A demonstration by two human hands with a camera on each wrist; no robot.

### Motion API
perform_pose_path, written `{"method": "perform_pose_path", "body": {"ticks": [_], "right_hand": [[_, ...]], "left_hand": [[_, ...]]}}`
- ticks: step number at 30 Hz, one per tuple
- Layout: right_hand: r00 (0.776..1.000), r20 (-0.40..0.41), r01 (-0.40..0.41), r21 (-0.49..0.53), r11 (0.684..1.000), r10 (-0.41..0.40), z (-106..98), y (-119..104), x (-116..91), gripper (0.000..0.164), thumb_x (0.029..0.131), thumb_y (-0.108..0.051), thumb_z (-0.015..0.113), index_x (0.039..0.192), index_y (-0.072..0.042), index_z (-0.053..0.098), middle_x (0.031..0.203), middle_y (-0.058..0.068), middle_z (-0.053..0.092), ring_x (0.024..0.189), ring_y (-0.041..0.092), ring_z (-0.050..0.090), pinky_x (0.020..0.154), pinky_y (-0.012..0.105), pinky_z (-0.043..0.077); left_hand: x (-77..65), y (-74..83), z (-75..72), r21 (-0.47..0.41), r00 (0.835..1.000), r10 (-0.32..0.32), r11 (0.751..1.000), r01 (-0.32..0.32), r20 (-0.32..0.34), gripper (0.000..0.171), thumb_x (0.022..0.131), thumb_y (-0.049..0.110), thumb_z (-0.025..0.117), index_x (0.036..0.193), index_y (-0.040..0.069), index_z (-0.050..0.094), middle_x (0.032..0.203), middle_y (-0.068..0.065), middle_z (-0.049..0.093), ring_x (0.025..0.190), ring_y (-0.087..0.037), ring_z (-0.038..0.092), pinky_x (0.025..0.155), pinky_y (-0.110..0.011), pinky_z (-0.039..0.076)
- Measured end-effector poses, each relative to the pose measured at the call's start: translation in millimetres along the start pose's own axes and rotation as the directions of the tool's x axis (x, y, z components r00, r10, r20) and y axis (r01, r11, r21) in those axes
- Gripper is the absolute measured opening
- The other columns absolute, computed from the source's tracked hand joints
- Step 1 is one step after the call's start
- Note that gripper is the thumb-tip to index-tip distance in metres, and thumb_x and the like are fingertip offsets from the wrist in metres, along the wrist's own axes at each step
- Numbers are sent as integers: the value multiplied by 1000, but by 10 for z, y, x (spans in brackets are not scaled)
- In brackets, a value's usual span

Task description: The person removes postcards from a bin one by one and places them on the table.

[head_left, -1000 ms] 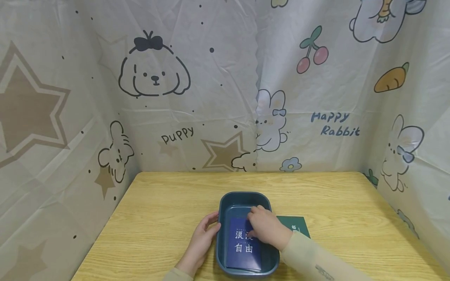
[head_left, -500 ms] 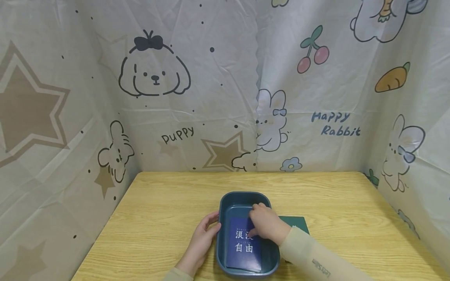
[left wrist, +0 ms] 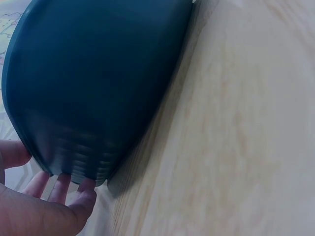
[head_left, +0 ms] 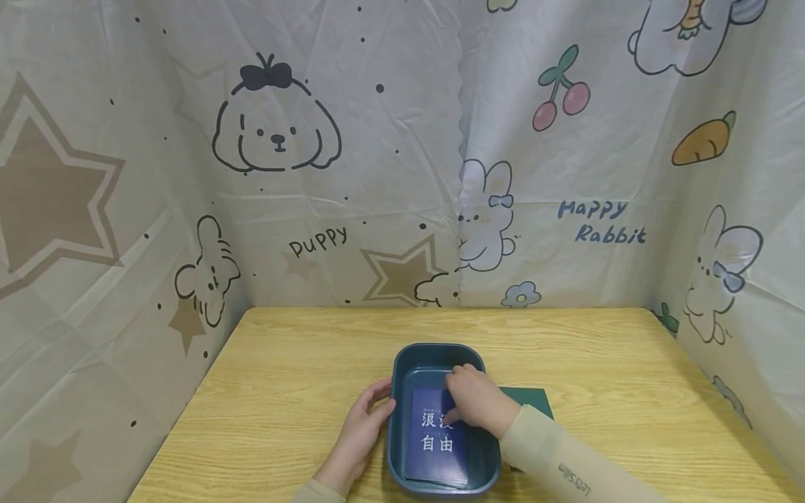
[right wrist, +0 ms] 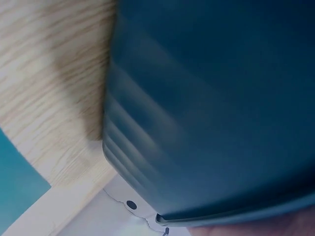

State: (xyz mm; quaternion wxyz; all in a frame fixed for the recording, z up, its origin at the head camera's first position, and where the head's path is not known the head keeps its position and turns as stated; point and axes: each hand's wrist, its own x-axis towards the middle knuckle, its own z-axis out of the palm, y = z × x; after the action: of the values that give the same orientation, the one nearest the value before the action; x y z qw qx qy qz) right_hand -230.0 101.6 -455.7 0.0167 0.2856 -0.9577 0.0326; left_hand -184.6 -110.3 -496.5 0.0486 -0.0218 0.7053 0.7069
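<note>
A dark teal tub point(head_left: 429, 356) stands on the wooden table. Inside it lies a blue booklet point(head_left: 434, 464) with white characters on the cover. My left hand point(head_left: 361, 429) holds the tub's left side, with its thumb at the rim; in the left wrist view its fingertips point(left wrist: 86, 186) meet the ribbed outer wall. My right hand point(head_left: 479, 402) reaches over the right rim into the tub. Its fingers are curled near the booklet's upper right corner and its thumb is on the cover, pinching there. The right wrist view hides those fingertips behind the tub wall.
A green booklet point(head_left: 534, 399) lies on the table to the right of the tub, partly covered by the right forearm point(head_left: 553, 447). Printed cloth point(head_left: 377, 175) hangs round the back and sides. The table's far edge point(head_left: 314, 309) meets it.
Over the first half second my right hand shifted slightly to the right and its sleeve turned, covering the green booklet's lettering. Since then both hands, the tub and the blue booklet look still.
</note>
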Motion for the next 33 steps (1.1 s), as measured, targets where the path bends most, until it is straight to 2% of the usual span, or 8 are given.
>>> {"method": "perform_pose_path", "body": {"ticks": [9, 15, 20, 25, 29, 33], "right_hand": [[1000, -1, -17, 73, 997, 17, -8, 10, 16, 55, 62, -40, 85, 98, -3, 65, 92, 11, 67, 82, 23, 55, 80, 43, 56], [1000, -29, 5, 119, 993, -1, -39, 45, 21, 44, 67, -34, 84, 94, -8, 62, 87, 6, 65, 80, 20, 53, 77, 41, 55], [996, -82, 37, 213, 976, -20, -92, 84, 21, 30, 73, -25, 80, 91, -9, 61, 86, 4, 63, 80, 19, 52, 74, 41, 53], [995, -96, 27, 352, 936, 7, -146, 119, 26, 17, 80, -15, 74, 92, -12, 62, 90, 4, 64, 84, 19, 55, 76, 42, 54], [997, -67, -11, 479, 878, 49, -175, 148, 27, 11, 84, -12, 69, 92, -14, 62, 84, 1, 60, 78, 18, 52, 69, 39, 51], [996, -42, -47, 554, 831, 84, -194, 177, 16, 8, 86, -12, 67, 93, -15, 64, 80, -1, 57, 74, 17, 51, 65, 36, 48]], "left_hand": [[-6, -1, 0, -4, 1000, 12, 1000, -12, 1, 45, 95, 17, 54, 138, 5, 46, 141, -20, 47, 130, -32, 38, 105, -51, 40], [2, -3, 5, -8, 1000, 21, 1000, -21, 0, 45, 95, 15, 53, 137, 4, 46, 140, -21, 47, 129, -32, 38, 106, -51, 39], [-1, 2, 6, -10, 1000, 14, 1000, -14, 4, 45, 95, 15, 53, 138, 4, 45, 141, -21, 46, 131, -33, 36, 108, -52, 37], [-1, -7, -1, -9, 1000, 3, 1000, -3, 8, 46, 95, 16, 53, 138, 5, 45, 142, -20, 46, 132, -34, 34, 109, -54, 35], [0, -7, -1, -9, 1000, 0, 1000, 0, 7, 46, 95, 17, 54, 138, 5, 45, 142, -20, 46, 133, -34, 33, 110, -55, 34], [1, -7, 2, -11, 1000, 2, 1000, -2, 7, 46, 95, 17, 54, 138, 5, 45, 141, -20, 46, 132, -34, 34, 109, -54, 35]]}}
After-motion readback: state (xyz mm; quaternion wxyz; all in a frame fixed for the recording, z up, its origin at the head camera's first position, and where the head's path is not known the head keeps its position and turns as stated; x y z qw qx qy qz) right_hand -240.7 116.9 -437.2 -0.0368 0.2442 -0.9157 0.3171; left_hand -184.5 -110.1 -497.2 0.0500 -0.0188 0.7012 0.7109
